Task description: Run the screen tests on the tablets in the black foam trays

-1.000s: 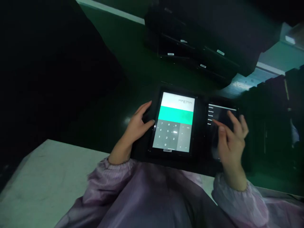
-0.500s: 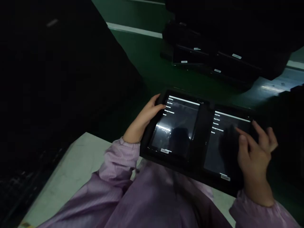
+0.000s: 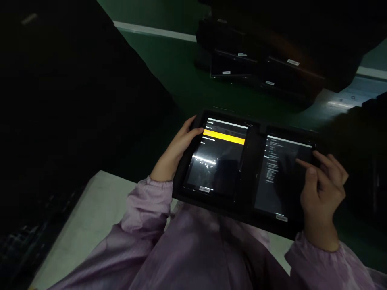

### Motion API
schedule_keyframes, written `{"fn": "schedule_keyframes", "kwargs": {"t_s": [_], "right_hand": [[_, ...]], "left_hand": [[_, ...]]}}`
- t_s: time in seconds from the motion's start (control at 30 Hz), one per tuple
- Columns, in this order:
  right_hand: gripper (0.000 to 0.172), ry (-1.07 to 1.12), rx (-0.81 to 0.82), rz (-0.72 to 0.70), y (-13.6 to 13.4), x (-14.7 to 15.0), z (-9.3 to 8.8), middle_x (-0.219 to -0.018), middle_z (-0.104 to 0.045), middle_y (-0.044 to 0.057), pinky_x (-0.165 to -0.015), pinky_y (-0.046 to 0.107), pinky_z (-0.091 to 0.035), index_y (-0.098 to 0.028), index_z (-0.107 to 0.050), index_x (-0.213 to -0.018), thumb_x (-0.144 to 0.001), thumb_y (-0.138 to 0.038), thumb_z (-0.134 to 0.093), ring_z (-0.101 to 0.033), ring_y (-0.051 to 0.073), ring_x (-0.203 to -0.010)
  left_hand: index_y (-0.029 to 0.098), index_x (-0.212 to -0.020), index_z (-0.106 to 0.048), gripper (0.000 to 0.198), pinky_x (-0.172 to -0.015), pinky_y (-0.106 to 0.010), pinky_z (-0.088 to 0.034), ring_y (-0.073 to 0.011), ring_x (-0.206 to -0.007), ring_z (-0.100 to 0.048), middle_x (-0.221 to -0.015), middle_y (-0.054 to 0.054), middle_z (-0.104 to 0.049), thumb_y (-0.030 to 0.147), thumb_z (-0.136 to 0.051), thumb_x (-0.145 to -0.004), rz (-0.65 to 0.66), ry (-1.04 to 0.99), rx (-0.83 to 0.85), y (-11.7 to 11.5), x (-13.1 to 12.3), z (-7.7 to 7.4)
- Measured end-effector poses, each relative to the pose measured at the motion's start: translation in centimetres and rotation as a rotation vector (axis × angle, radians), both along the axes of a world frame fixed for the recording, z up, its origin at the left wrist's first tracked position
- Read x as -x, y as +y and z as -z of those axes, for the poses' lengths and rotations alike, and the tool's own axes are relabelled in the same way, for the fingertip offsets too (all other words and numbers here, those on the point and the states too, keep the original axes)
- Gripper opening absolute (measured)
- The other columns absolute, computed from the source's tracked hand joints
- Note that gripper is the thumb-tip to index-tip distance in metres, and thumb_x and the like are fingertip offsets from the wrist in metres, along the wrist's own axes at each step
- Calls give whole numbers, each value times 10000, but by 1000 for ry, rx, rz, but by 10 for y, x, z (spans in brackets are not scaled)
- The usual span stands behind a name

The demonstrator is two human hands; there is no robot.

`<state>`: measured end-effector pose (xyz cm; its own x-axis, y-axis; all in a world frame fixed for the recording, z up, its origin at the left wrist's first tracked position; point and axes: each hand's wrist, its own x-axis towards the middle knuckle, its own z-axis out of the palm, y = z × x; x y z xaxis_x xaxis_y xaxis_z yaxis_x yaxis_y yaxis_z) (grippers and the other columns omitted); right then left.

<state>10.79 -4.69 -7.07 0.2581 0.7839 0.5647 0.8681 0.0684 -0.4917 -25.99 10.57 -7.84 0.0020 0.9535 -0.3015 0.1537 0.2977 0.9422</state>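
Observation:
Two black tablets lie side by side in a dark tray (image 3: 248,177) above my lap. My left hand (image 3: 174,150) is wrapped round the tray's left edge, its thumb reaching onto the screen of the left tablet (image 3: 220,169). That screen lists a menu with one row lit yellow. Over the right tablet (image 3: 269,193) is my right hand (image 3: 325,187), index finger stretched towards the screen and the other fingers loosely bent. Whether the fingertip touches the glass I cannot tell. Lines of small text fill part of the right screen.
Dark stacked trays with labelled tablets (image 3: 232,64) stand ahead on the green floor (image 3: 187,88). A large dark shape (image 3: 60,100) takes up the left side. Under my left arm is a pale surface (image 3: 90,209).
A row on the left tablet has turned yellow, and the right tablet has switched from the menu to a page of small text. The view has shifted slightly; both hands keep similar places.

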Motion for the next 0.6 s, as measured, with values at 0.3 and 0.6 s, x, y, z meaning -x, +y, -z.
{"fn": "schedule_keyframes", "kwargs": {"t_s": [0.3,0.6], "right_hand": [[367,-67,169,-272,-6,11,-3,-1632,-670,83,-1310,694,-457,-303,-882,-1239,-1171,-360,-525,-447,401,-1653],[417,-178,328,-386,-8,18,-4,-1731,-595,41,-1350,744,-357,-336,-895,-1194,-1177,-384,-482,-239,422,-1765]], "left_hand": [[274,-1654,-592,838,-1393,-561,-400,-395,-1635,-540,-1723,-86,-635,393,-815,-855,-26,40,30,-33,5,-10],[301,-1632,-632,763,-1375,-550,-440,-403,-1612,-567,-1663,-62,-685,445,-800,-902,-66,33,53,-36,2,-12]]}}
